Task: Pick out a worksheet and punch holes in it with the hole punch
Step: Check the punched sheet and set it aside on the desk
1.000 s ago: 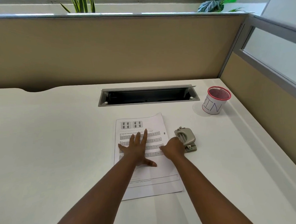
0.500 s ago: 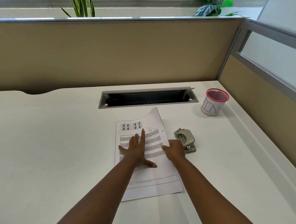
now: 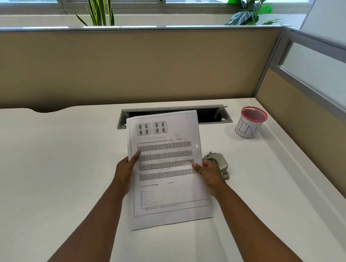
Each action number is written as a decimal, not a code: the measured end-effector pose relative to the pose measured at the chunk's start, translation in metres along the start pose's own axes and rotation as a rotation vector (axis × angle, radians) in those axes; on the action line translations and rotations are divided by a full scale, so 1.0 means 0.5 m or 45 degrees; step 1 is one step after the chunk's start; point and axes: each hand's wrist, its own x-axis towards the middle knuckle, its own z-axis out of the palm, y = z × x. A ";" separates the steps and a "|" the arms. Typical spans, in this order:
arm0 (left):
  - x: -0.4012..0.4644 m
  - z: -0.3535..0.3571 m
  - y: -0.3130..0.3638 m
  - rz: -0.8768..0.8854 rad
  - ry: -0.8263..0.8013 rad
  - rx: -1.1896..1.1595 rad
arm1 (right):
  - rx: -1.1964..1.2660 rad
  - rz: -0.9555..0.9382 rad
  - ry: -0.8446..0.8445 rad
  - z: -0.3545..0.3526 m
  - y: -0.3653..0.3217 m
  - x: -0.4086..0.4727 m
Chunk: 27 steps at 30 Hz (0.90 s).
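A printed worksheet [image 3: 166, 131] with number strips is raised off the white desk [image 3: 51, 164], its top edge tilted up over the cable tray. My left hand [image 3: 126, 171] pinches its left edge, thumb on the front. My right hand [image 3: 209, 173] pinches the right edge, thumb on the print. More paper lies flat beneath it; how many sheets, I cannot tell. A grey hole punch [image 3: 218, 164] sits on the desk just right of my right hand, partly hidden behind it.
A red-rimmed mesh cup [image 3: 250, 122] labelled BIN stands at the back right. An open grey cable tray [image 3: 212, 114] is sunk into the desk behind the sheet. Beige partition walls close the back and right sides.
My left hand moved off the flat page to its left edge. Both hands took hold of the sheet and lifted it; my right hand moved from beside the punch.
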 end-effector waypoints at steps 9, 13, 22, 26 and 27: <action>-0.021 0.019 0.089 0.364 -0.203 0.019 | 0.223 -0.388 -0.024 0.000 -0.050 -0.010; -0.041 0.020 0.106 0.478 -0.324 -0.065 | 0.307 -0.425 -0.093 0.004 -0.058 -0.012; -0.056 0.025 0.070 0.480 -0.223 0.012 | 0.206 -0.423 -0.046 0.015 -0.048 -0.032; -0.052 0.027 0.089 0.470 -0.112 0.083 | 0.092 -0.453 -0.059 0.019 -0.067 -0.039; -0.054 0.027 0.097 0.469 -0.110 0.110 | 0.071 -0.453 -0.055 0.020 -0.071 -0.040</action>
